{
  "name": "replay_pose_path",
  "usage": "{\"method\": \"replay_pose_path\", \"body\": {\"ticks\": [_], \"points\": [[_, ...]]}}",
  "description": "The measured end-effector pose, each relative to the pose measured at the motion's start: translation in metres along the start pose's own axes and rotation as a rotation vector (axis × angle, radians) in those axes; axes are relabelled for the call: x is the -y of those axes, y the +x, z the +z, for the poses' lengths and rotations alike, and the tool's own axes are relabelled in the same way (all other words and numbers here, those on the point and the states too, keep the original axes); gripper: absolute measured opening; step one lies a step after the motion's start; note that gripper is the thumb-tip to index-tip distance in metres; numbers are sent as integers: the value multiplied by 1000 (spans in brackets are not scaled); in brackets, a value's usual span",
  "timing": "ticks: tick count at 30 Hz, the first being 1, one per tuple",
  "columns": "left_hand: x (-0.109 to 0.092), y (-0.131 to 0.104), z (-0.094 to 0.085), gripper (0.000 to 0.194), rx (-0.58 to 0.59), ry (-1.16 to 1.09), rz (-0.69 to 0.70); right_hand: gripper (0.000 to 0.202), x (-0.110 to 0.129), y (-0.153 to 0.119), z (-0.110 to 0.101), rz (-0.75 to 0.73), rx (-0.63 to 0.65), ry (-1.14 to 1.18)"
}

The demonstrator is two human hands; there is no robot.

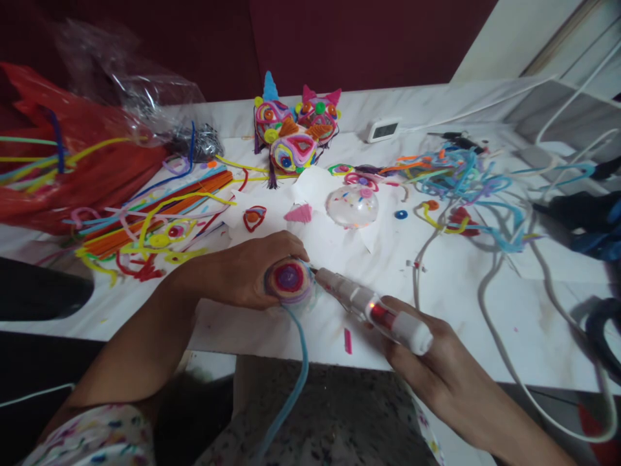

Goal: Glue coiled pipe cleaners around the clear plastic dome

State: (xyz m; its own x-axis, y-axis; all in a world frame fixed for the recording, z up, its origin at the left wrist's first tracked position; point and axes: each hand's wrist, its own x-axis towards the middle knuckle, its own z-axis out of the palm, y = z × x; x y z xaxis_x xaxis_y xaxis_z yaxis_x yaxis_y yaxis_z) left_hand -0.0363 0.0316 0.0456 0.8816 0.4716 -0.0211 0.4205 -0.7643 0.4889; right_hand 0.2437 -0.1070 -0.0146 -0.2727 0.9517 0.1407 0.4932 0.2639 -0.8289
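Observation:
My left hand is wrapped round a small clear dome covered with coiled pipe cleaner rings, purple and red at the centre. From its near side a light blue pipe cleaner hangs over the table edge. In my right hand is a hot glue gun, its small light glowing orange. The nozzle points left and reaches the dome's right side; whether it touches cannot be made out. Beyond them lie a pink felt-like triangle, a red-edged eye shape and another clear dome with coloured specks.
Several finished colourful masks stand at the back beside a small digital display. Pipe cleaners lie in a heap at left near a red plastic bag. Light blue pipe cleaners tangle at right. A white cable loops along the right side.

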Motion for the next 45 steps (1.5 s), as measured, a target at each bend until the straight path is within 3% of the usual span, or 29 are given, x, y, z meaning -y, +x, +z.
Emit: {"method": "replay_pose_path", "body": {"ticks": [12, 17, 19, 22, 29, 32, 34, 36, 38, 40, 42, 43, 45], "points": [[0, 1, -1, 59, 14, 17, -24, 22, 1, -18, -1, -35, -16, -33], [1, 0, 1, 59, 13, 18, -41, 56, -9, -29, 2, -218, -38, -262], [2, 0, 2, 60, 6, 14, -43, 64, -16, -34, 3, -303, -79, -369], [3, 0, 4, 63, -6, 8, -63, 69, -31, -40, 4, -316, -177, -493], [5, 2, 9, 63, -37, -41, -23, 55, -89, -30, -14, -289, -270, -749], [6, 2, 11, 63, -47, -38, -12, 50, -112, -20, -29, -377, -169, -837], [7, 1, 12, 64, -48, -28, -14, 47, -113, -20, -33, -434, -138, -898], [8, 1, 13, 65, -46, -13, -8, 42, -99, -27, -30, -419, -189, -931], [7, 1, 14, 66, -44, 0, 12, 37, -71, -38, -18, -284, -278, -835], [7, 2, 14, 66, -52, 13, 31, 33, -40, -47, 0, -177, -361, -496], [7, 2, 15, 67, -59, 20, 44, 21, -12, -49, 23, 54, -212, -73], [7, 2, 15, 67, -60, 19, 51, 25, -1, -47, 35, 172, -80, 168], [6, 2, 15, 66, -60, 10, 67, 46, 15, -38, 58, 403, 61, 619]]}}
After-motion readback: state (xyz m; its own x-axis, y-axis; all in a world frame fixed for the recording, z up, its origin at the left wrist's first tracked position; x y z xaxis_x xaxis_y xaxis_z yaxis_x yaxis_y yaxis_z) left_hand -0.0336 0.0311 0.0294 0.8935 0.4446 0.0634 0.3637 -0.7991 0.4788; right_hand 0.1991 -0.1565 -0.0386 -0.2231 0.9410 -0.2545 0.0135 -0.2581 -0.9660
